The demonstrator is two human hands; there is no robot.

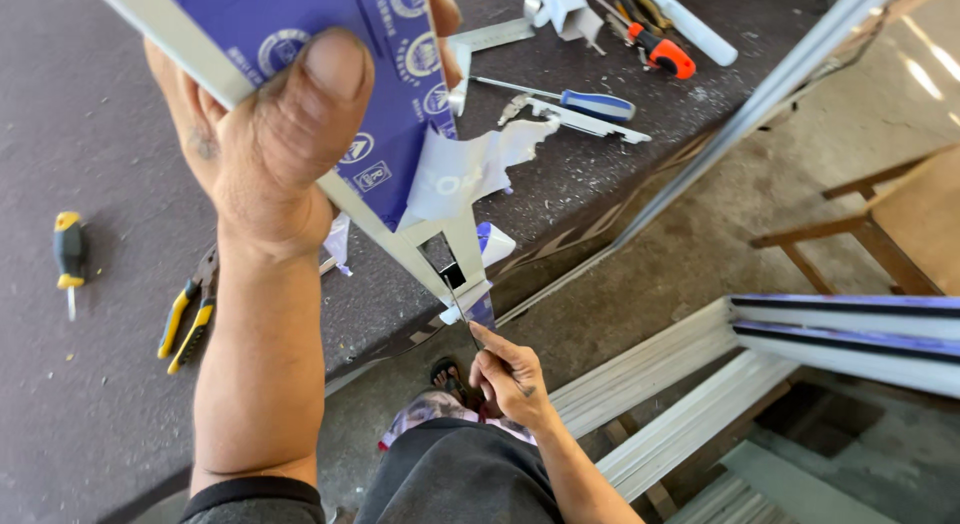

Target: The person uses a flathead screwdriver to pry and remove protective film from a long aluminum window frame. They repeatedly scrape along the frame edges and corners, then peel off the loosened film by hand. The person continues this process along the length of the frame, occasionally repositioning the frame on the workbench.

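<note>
My left hand (262,124) is raised close to the camera and grips a pale aluminium profile (400,246) covered with blue printed protective film (330,24); the film is partly torn and curls away near the lower end. Lower down, my right hand (508,376) pinches a thin dark blade-like tool (462,309) whose tip touches the profile's cut end. Both hands hold things above the edge of a dark workbench (90,404).
On the bench lie a small yellow-handled screwdriver (68,259), yellow-handled pliers (188,319), a blue screwdriver (580,102), an orange-handled tool (660,54) and film scraps. Long aluminium profiles (850,329) are stacked at right; a wooden frame (870,224) stands on the concrete floor.
</note>
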